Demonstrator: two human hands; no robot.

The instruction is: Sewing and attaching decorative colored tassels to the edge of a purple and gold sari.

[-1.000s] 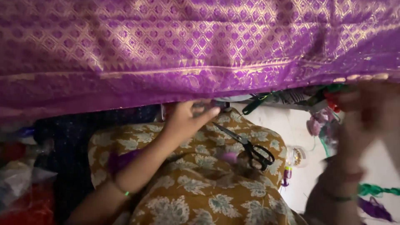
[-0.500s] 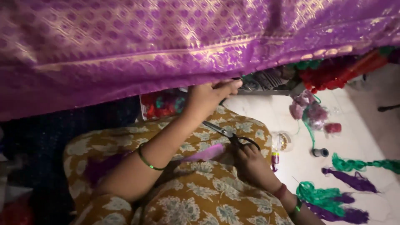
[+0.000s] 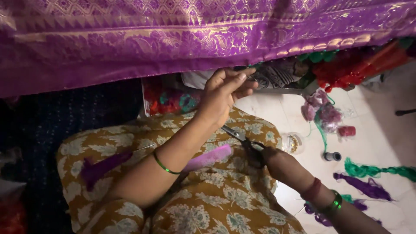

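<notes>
A purple cloth (image 3: 173, 39) with gold woven patterns hangs across the top of the view. My left hand (image 3: 225, 93) is raised to its lower edge, fingers pinched together on the hem. My right hand (image 3: 271, 158) rests on my lap and grips the dark handles of a pair of scissors (image 3: 242, 141). The blades point up and left toward the left wrist. My lap is covered in mustard floral fabric (image 3: 216, 199). A pink comb-like piece (image 3: 208, 158) and a purple thread bundle (image 3: 99, 167) lie on it.
On the white floor at right lie a dark spool (image 3: 333, 156), green thread (image 3: 377, 171), purple thread (image 3: 364, 186), pink thread bundles (image 3: 320, 112) and a small clear jar (image 3: 292, 142). Red and green tassels (image 3: 355, 65) hang under the cloth. Dark fabric (image 3: 65, 117) lies at left.
My right hand came down from the blurred right side onto the scissors on my lap. My left hand stayed up at the cloth's hem while the view shifted.
</notes>
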